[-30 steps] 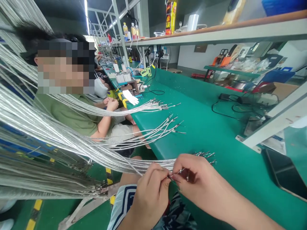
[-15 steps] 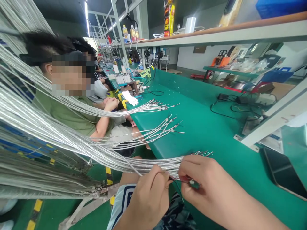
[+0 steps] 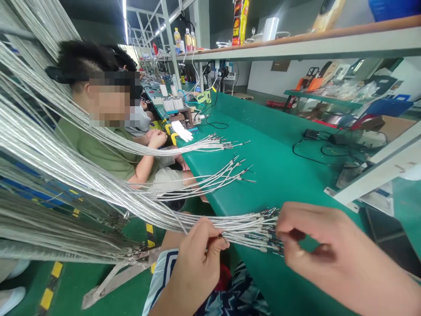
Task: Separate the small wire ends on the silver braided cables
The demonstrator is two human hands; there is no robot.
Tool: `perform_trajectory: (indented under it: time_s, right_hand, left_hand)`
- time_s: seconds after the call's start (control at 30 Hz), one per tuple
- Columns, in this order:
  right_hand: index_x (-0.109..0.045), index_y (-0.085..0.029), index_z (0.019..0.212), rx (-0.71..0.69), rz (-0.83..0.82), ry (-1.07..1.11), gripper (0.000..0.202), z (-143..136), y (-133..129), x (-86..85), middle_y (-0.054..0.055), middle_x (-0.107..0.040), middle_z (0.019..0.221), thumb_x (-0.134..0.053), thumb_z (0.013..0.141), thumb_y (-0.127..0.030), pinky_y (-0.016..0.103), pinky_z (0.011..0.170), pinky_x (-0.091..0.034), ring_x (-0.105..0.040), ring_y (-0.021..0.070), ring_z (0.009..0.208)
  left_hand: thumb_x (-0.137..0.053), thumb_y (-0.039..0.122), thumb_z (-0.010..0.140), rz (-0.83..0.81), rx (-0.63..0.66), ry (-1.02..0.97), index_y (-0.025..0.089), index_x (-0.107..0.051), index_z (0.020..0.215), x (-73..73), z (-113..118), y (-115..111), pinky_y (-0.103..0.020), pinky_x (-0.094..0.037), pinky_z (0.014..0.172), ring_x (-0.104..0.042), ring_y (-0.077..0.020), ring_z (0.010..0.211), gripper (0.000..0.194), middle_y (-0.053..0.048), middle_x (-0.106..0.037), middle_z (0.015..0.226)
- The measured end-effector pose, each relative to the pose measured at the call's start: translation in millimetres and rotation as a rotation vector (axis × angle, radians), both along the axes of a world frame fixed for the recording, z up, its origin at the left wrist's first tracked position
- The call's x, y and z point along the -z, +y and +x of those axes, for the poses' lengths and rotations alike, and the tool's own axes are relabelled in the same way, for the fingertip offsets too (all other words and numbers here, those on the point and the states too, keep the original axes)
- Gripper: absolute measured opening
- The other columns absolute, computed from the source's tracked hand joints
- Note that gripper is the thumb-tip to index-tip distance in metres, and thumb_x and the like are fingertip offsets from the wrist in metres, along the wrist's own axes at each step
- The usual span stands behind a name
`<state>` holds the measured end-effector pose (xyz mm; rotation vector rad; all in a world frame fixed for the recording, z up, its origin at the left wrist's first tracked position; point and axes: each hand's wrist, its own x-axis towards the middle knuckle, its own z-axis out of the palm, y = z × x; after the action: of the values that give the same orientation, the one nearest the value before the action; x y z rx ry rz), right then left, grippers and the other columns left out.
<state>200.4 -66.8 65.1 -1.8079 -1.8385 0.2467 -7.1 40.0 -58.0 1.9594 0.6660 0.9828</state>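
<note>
Left hand (image 3: 201, 250), at six o'clock in the view: thumb and finger closed on one cable (image 3: 182, 225), whose dark tip shows at the fingertips. Right hand (image 3: 319, 241), at four o'clock: thumb and forefinger curled close together; whether they grip anything cannot be told. Cable bundle (image 3: 243, 224): lies across the edge of the green table (image 3: 286, 175), ends fanned at two o'clock from the left hand.

Factory workshop, long green bench (image 3: 272, 171), cable bundles (image 3: 144, 206), striped floor tape (image 3: 47, 297)
</note>
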Motion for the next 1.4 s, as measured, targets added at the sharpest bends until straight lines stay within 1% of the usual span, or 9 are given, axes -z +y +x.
perform_trajectory:
  time_s: [0.13,0.27,0.4,0.53,0.7,0.87,1.0,1.23,1.4]
  right_hand:
    - [-0.062,-0.026,0.081,0.028,0.083,0.067,0.016,6,5,4.9,0.001,-0.063,0.074,-0.059,0.092,-0.014,0.027,0.047,-0.041,-0.057,0.0162,0.059]
    - [-0.067,-0.026,0.090,0.005,0.043,0.228,0.012,-19,22,29.3,0.003,-0.068,0.087,-0.060,0.095,-0.018,0.028,0.053,-0.045,-0.063,0.0179,0.071]
    - [-0.068,-0.025,0.096,0.047,0.018,0.392,0.010,-43,36,54.0,0.002,-0.066,0.087,-0.061,0.096,-0.019,0.030,0.061,-0.047,-0.063,0.0173,0.073]
    - [-0.067,-0.024,0.096,0.043,0.007,0.545,0.005,-49,40,66.3,0.001,-0.066,0.088,-0.064,0.095,-0.021,0.029,0.062,-0.047,-0.063,0.0166,0.074]
    - [-0.058,-0.022,0.081,0.104,0.135,0.462,0.014,-55,36,68.3,-0.001,-0.058,0.079,-0.066,0.091,-0.015,0.028,0.054,-0.041,-0.056,0.0145,0.067]
    - [-0.066,-0.024,0.102,-0.013,0.308,0.330,0.016,-57,34,65.7,0.001,-0.063,0.096,-0.062,0.094,-0.010,0.028,0.066,-0.048,-0.060,0.0140,0.078]
    - [-0.068,-0.024,0.105,0.025,0.329,0.305,0.019,-55,35,64.4,0.002,-0.064,0.099,-0.063,0.094,-0.010,0.027,0.064,-0.049,-0.060,0.0131,0.076]
    - [-0.066,-0.022,0.089,0.032,0.196,0.362,0.013,-51,36,65.9,0.000,-0.061,0.084,-0.061,0.091,-0.011,0.026,0.059,-0.044,-0.058,0.0138,0.072]
    - [-0.058,-0.021,0.077,0.167,-0.017,0.836,0.016,-53,43,65.9,-0.001,-0.058,0.072,-0.064,0.091,-0.025,0.025,0.050,-0.043,-0.054,0.0135,0.060]
  left_hand:
    - [-0.053,0.035,0.104,-0.573,0.125,-0.115,0.020,-0.053,0.092,-1.3,-3,1,-0.033,-0.059,0.071,-0.072,-0.0201,0.073,0.019,-0.004,-0.071,0.078]
    - [-0.059,0.040,0.101,-0.689,0.162,-0.203,0.019,-0.056,0.092,-5.5,0,-2,-0.033,-0.060,0.071,-0.073,-0.0202,0.071,0.023,-0.003,-0.070,0.079]
    - [-0.058,0.035,0.101,-0.673,0.212,-0.205,0.018,-0.060,0.094,-11.1,2,-3,-0.031,-0.060,0.068,-0.072,-0.0182,0.069,0.019,-0.001,-0.066,0.082]
    - [-0.055,0.032,0.103,-0.574,0.225,-0.135,0.017,-0.060,0.089,-14.6,0,-3,-0.030,-0.057,0.067,-0.070,-0.0184,0.068,0.021,-0.002,-0.067,0.077]
    - [-0.056,0.029,0.102,-0.534,0.193,-0.121,0.019,-0.060,0.086,-16.2,0,-4,-0.025,-0.056,0.066,-0.069,-0.0160,0.069,0.020,0.000,-0.066,0.075]
    - [-0.058,0.027,0.101,-0.465,0.163,-0.119,0.019,-0.063,0.086,-20.8,2,-6,-0.021,-0.053,0.063,-0.065,-0.0134,0.067,0.017,0.002,-0.065,0.074]
    - [-0.055,0.022,0.102,-0.338,0.165,-0.120,0.019,-0.063,0.088,-23.4,4,-6,-0.020,-0.049,0.062,-0.063,-0.0120,0.064,0.017,0.003,-0.065,0.070]
    - [-0.057,0.018,0.100,-0.196,0.091,-0.050,0.019,-0.061,0.083,-15.6,6,-5,-0.018,-0.045,0.064,-0.061,-0.0099,0.068,0.018,0.004,-0.063,0.073]
    - [-0.053,0.025,0.103,-0.428,0.137,-0.129,0.019,-0.057,0.088,-14.3,13,-8,-0.022,-0.054,0.064,-0.070,-0.0141,0.065,0.017,0.002,-0.069,0.071]
